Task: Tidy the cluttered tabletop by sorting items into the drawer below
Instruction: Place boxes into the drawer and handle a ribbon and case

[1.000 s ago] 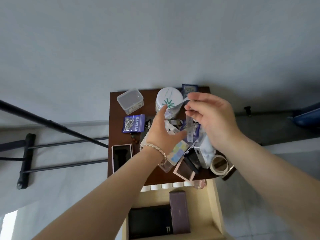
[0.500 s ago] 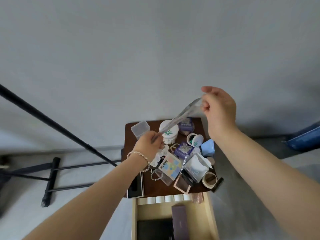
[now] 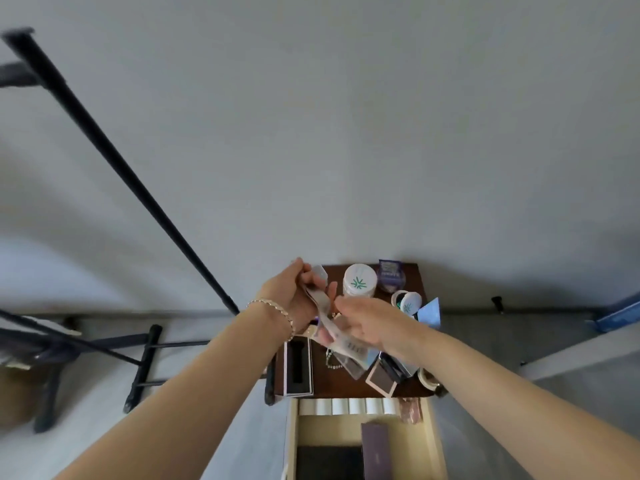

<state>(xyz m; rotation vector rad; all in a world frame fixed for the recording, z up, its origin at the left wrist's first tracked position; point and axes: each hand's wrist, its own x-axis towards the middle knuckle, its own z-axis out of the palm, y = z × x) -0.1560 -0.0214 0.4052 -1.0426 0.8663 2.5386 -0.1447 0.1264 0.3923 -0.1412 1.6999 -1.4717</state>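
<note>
Step in hand: by my reading, gathering a long clear packet strip (image 3: pixel 320 306) into a bundle small enough for the drawer (image 3: pixel 293 438)
Strip position: in the air over the left part of the tabletop (image 3: pixel 346 386), its top at the left hand, its printed tail sloping down over the clutter
Left hand (image 3: pixel 294 296): grip closed, fingers curled round the strip's upper end
Right hand (image 3: pixel 372 325): seen from the back, grip looks pinched on the strip lower down; fingertips hidden
Drawer: pulled open below the tabletop's front edge, with a purple box (image 3: pixel 375 448) and a flat black item (image 3: pixel 329 462) inside and pale floor bare behind them
Method: fold in even laps towards the left hand, hold the tail taut, then carry it flat to that bare floor
Watch: the loose tail hangs near a bead chain (image 3: pixel 330 362) and a white jar (image 3: pixel 359 280); raise it clear before swinging forward
</note>
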